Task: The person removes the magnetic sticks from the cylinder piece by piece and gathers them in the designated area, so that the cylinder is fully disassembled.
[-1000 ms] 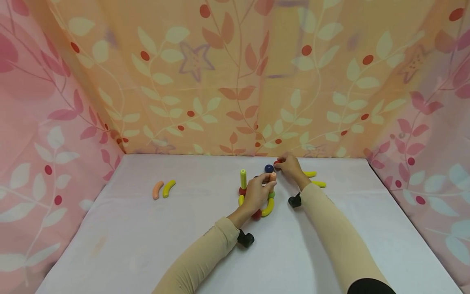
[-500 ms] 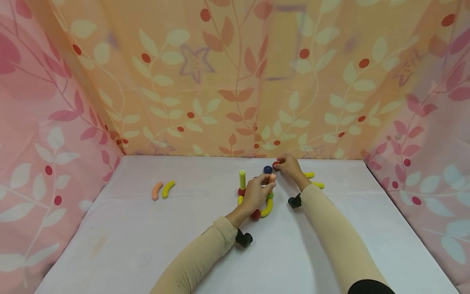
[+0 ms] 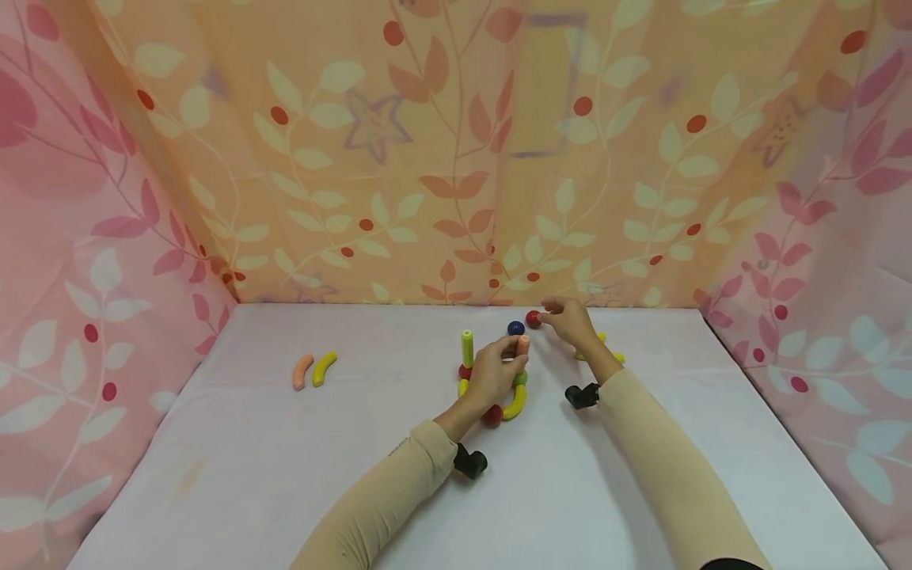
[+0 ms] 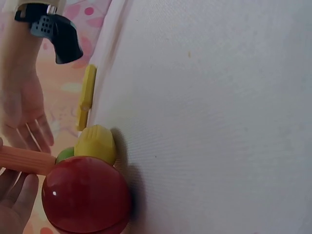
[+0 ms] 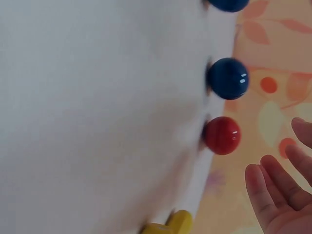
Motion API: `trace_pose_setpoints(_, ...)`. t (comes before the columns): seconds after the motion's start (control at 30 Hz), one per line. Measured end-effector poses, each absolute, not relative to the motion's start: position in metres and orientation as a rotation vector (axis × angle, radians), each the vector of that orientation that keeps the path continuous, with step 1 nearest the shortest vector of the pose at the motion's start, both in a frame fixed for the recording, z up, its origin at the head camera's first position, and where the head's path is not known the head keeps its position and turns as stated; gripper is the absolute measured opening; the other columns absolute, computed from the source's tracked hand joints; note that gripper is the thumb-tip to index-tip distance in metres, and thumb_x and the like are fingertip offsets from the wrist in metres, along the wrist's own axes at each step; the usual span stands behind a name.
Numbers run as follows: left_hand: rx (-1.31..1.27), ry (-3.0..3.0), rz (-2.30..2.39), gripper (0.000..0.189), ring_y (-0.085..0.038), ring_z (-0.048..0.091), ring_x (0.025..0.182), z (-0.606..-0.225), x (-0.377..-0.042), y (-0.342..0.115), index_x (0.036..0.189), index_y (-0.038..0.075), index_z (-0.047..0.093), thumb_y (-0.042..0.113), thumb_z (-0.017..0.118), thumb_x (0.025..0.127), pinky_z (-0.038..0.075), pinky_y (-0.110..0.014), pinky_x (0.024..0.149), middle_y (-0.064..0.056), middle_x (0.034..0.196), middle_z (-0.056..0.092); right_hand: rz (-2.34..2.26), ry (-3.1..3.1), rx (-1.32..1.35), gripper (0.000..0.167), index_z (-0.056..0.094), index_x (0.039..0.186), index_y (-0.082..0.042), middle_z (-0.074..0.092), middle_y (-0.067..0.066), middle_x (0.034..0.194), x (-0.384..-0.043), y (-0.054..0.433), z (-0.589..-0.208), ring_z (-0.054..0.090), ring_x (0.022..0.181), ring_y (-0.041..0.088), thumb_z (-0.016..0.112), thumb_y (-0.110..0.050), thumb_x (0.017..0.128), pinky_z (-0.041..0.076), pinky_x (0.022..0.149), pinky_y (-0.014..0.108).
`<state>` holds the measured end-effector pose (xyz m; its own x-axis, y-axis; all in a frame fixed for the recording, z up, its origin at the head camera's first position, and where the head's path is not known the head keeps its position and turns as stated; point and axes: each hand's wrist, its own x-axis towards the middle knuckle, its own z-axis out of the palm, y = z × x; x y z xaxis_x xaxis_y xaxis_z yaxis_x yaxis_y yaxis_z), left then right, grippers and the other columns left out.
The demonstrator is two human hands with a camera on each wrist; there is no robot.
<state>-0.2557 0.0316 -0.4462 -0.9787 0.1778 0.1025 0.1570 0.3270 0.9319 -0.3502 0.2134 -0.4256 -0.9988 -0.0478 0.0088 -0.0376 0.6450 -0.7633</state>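
Observation:
My left hand (image 3: 492, 372) grips an upright salmon-orange rod (image 3: 523, 345), which in the left wrist view meets a green ball (image 4: 65, 155). That ball is part of a low assembly with curved yellow pieces (image 3: 514, 402) and a large dark red ball (image 3: 492, 416) at its front. On the assembly's left side, a light green rod (image 3: 467, 348) stands over another red ball (image 3: 465, 372). My right hand (image 3: 572, 326), fingers extended and holding nothing, is just right of a loose red ball (image 5: 223, 135). A blue ball (image 5: 228, 78) lies beside it.
An orange curved piece (image 3: 302, 372) and a yellow curved piece (image 3: 324, 369) lie on the left of the white table. Yellow pieces (image 3: 618, 358) lie behind my right wrist. Another blue ball (image 5: 229, 4) shows in the right wrist view. Patterned cloth walls (image 3: 456, 158) surround the table.
My right hand has let go of the red ball and drawn a little to the right, its fingers spreading. My left hand keeps its grip on the orange rod.

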Motion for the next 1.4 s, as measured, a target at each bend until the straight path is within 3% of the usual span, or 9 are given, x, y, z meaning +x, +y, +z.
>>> trace_pose_setpoints(0.47, 0.229, 2.574, 1.644, 0.042, -0.016, 0.064, 0.109, -0.451, -0.256, 0.028, 0.133, 0.017, 0.061, 0.027, 0.066, 0.093, 0.054, -0.028, 0.094, 0.000, 0.120, 0.069, -1.535, 2.792, -0.284, 0.042, 0.058, 0.131, -0.005, 0.063, 0.019, 0.126, -0.301, 0.213, -0.406, 0.059, 0.116, 0.035, 0.064, -0.024, 0.095, 0.053, 0.095, 0.048)
trace_pose_setpoints(0.77, 0.268, 2.654, 1.471, 0.044, -0.017, 0.061, 0.108, -0.454, -0.254, 0.025, 0.135, 0.016, 0.059, 0.024, 0.067, 0.093, 0.051, -0.033, 0.099, -0.002, 0.123, 0.067, -1.680, 2.611, -0.355, 0.048, 0.059, 0.131, -0.002, 0.062, 0.018, 0.130, -0.276, 0.206, -0.421, 0.059, 0.111, 0.027, 0.064, -0.032, 0.094, 0.053, 0.084, 0.019)
trace_pose_setpoints(1.03, 0.312, 2.688, 1.382, 0.045, -0.018, 0.062, 0.100, -0.455, -0.254, 0.023, 0.135, 0.015, 0.059, 0.025, 0.068, 0.092, 0.053, -0.033, 0.095, -0.005, 0.123, 0.067, -1.676, 2.574, -0.382, 0.051, 0.060, 0.130, -0.003, 0.067, 0.014, 0.124, -0.273, 0.200, -0.436, 0.062, 0.108, 0.027, 0.068, -0.035, 0.091, 0.054, 0.089, 0.030)
trace_pose_setpoints(1.23, 0.350, 2.670, 1.457, 0.048, -0.023, 0.066, 0.108, -0.452, -0.248, 0.016, 0.133, 0.006, 0.059, 0.025, 0.070, 0.090, 0.054, -0.035, 0.095, -0.011, 0.123, 0.068, -1.680, 2.580, -0.373, 0.049, 0.060, 0.130, -0.003, 0.066, 0.014, 0.126, -0.270, 0.198, -0.435, 0.062, 0.110, 0.027, 0.067, -0.034, 0.092, 0.054, 0.092, 0.033)
trace_pose_setpoints(1.4, 0.387, 2.655, 1.455, 0.049, -0.026, 0.060, 0.121, -0.444, -0.236, 0.002, 0.135, 0.005, 0.057, 0.026, 0.068, 0.091, 0.048, -0.043, 0.104, -0.010, 0.131, 0.064, -1.661, 2.652, -0.431, 0.048, 0.060, 0.129, -0.003, 0.065, 0.015, 0.126, -0.268, 0.199, -0.424, 0.061, 0.116, 0.029, 0.067, -0.034, 0.092, 0.052, 0.097, 0.037)
